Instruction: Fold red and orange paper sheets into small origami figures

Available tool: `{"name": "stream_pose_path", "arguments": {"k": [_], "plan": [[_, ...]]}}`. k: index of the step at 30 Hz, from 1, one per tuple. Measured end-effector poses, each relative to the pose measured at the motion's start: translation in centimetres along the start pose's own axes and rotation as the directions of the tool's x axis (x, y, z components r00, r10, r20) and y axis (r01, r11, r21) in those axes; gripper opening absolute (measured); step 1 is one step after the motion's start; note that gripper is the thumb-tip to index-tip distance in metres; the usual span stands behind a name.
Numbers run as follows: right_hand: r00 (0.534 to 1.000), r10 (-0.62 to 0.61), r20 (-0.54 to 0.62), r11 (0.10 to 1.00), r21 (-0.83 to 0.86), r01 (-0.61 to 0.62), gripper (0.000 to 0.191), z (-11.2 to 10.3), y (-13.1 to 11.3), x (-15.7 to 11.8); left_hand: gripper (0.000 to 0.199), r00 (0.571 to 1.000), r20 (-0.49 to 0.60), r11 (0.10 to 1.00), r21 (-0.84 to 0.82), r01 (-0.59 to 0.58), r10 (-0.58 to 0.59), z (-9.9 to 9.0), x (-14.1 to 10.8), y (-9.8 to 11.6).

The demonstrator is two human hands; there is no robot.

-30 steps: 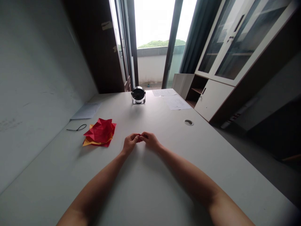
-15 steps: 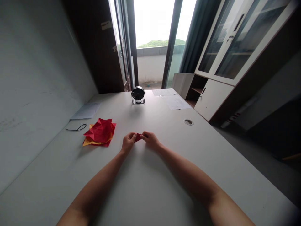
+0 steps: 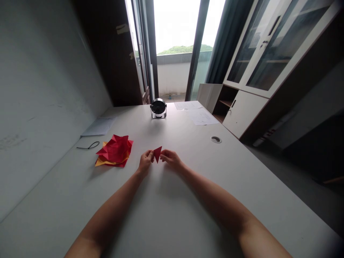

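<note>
A small piece of folded red paper [image 3: 157,154], triangular in outline, is pinched at its left side by my left hand [image 3: 146,160]. One corner of the paper points up and another points down toward me. My right hand [image 3: 171,158] is close by the paper's right edge with its fingers loosely curled and thumb slightly apart. Whether its fingertips brush the paper is too small to tell. To the left lies a stack of creased red and yellow paper sheets [image 3: 115,150] on the white table [image 3: 172,208].
Behind the hands stands a round black device on a silver stand [image 3: 158,108]. A black cable tie [image 3: 88,146] and white papers [image 3: 99,126] lie by the left wall. More printed sheets [image 3: 203,116] are at the far right, above a round cable hole [image 3: 215,139].
The red paper has turned so that its triangular shape now shows between the hands. My right hand has let go of its edge; both arms have barely moved.
</note>
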State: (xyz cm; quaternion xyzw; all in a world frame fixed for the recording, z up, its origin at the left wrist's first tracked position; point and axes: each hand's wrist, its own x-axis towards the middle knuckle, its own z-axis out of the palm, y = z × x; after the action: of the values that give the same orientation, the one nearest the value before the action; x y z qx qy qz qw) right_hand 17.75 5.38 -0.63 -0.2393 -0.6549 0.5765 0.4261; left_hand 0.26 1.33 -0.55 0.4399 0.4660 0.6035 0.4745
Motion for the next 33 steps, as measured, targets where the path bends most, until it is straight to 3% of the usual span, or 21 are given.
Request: {"name": "stream_pose_path", "arguments": {"k": [16, 24, 30, 33], "plan": [[0.999, -0.004, -0.054, 0.995, 0.095, 0.009, 0.032, -0.2, 0.5, 0.1, 0.034, 0.991, 0.128, 0.999, -0.026, 0.047, -0.044, -0.2, 0.2, 0.0], [0.976, -0.051, -0.21, 0.997, -0.061, 0.038, 0.02, -0.3, 1.2, 0.2, 0.038, 0.98, 0.18, 0.993, 0.096, 0.071, -0.087, 0.4, -0.4, 0.4], [0.984, 0.001, -0.177, 1.0, 0.025, 0.003, 0.027, 0.0, 1.0, -0.1, 0.042, 0.98, 0.166, 0.991, 0.093, 0.095, -0.11, 0.4, -0.4, 0.7], [0.978, -0.051, -0.2, 0.996, -0.086, 0.034, 0.025, -0.3, 1.0, 0.0, 0.038, 0.981, 0.166, 0.992, 0.098, 0.082, -0.097, 0.3, -0.3, 0.6]]}}
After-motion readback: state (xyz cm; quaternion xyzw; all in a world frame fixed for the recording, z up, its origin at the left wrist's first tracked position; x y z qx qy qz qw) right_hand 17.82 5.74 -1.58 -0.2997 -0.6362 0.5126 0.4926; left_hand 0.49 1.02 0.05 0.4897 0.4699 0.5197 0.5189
